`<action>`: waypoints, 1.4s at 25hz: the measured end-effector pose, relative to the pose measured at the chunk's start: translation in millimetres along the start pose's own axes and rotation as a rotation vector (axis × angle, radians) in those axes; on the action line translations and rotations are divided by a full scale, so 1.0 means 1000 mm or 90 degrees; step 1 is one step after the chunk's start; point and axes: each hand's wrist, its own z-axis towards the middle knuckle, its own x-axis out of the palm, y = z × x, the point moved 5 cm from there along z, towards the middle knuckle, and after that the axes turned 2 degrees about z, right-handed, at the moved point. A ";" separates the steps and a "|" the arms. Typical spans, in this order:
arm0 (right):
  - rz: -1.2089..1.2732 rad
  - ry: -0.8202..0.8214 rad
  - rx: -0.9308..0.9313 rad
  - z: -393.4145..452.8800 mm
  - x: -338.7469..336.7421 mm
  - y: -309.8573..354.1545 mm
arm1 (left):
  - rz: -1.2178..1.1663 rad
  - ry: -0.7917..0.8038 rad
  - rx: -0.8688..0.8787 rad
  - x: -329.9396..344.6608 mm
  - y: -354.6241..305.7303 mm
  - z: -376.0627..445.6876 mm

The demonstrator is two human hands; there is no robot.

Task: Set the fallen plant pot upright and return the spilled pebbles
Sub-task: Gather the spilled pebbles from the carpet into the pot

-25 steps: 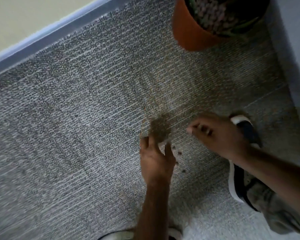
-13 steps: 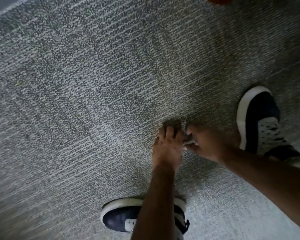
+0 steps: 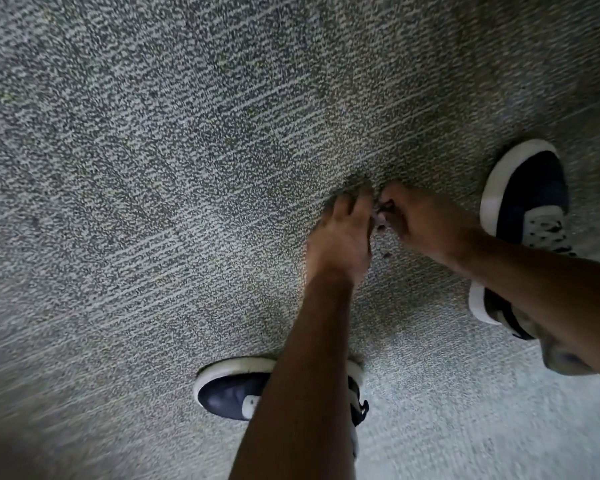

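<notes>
Both hands (image 3: 381,223) on speckled grey carpet (image 3: 153,168)

A few small dark pebbles (image 3: 383,226) lie on the grey carpet (image 3: 153,202), in the gap between the two hands just right of the view's centre. One or two more (image 3: 388,253) sit just toward 6 o'clock of these. The pot is out of view.

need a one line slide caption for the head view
Crouched over grey carpet, the left hand and right hand meet over a few spilled pebbles, navy shoes on either side.
</notes>
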 end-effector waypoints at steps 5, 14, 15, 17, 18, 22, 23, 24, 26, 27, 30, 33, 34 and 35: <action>0.095 -0.053 0.029 -0.003 -0.008 -0.012 | 0.062 0.014 0.019 -0.007 -0.010 0.023; 0.001 -0.011 -0.040 -0.012 0.015 0.012 | 0.051 0.070 0.054 -0.008 -0.010 0.012; -0.024 -0.005 -0.031 -0.012 0.017 0.012 | 0.069 0.080 0.068 -0.007 -0.012 0.013; -0.081 0.026 -0.004 -0.014 0.022 0.010 | 0.113 0.094 0.105 -0.007 -0.016 0.016; -0.114 0.033 -0.007 -0.015 0.024 0.010 | 0.125 0.103 0.115 -0.006 -0.017 0.016; -0.149 0.025 -0.047 -0.025 0.022 0.010 | 0.179 0.139 0.117 -0.004 -0.019 0.019; -0.146 0.020 -0.059 -0.031 0.021 0.008 | 0.188 0.141 0.120 -0.003 -0.021 0.019; -0.151 0.022 -0.070 -0.039 0.022 0.006 | 0.191 0.143 0.121 -0.002 -0.022 0.018; -0.152 0.041 -0.089 -0.056 0.030 0.003 | 0.185 0.146 0.116 -0.001 -0.022 0.016; -0.142 0.056 -0.099 -0.063 0.034 0.001 | 0.184 0.140 0.116 -0.001 -0.022 0.015; -0.140 0.102 -0.120 -0.068 0.044 -0.002 | 0.191 0.123 0.128 0.001 -0.020 0.014; -0.182 0.159 -0.132 -0.063 0.040 0.000 | 0.182 0.113 0.127 0.000 -0.016 0.011; -0.202 0.168 -0.146 -0.062 0.038 0.002 | 0.176 0.105 0.119 -0.002 -0.013 0.008; -0.220 0.173 -0.158 -0.061 0.037 0.004 | 0.167 0.092 0.107 -0.004 -0.010 0.005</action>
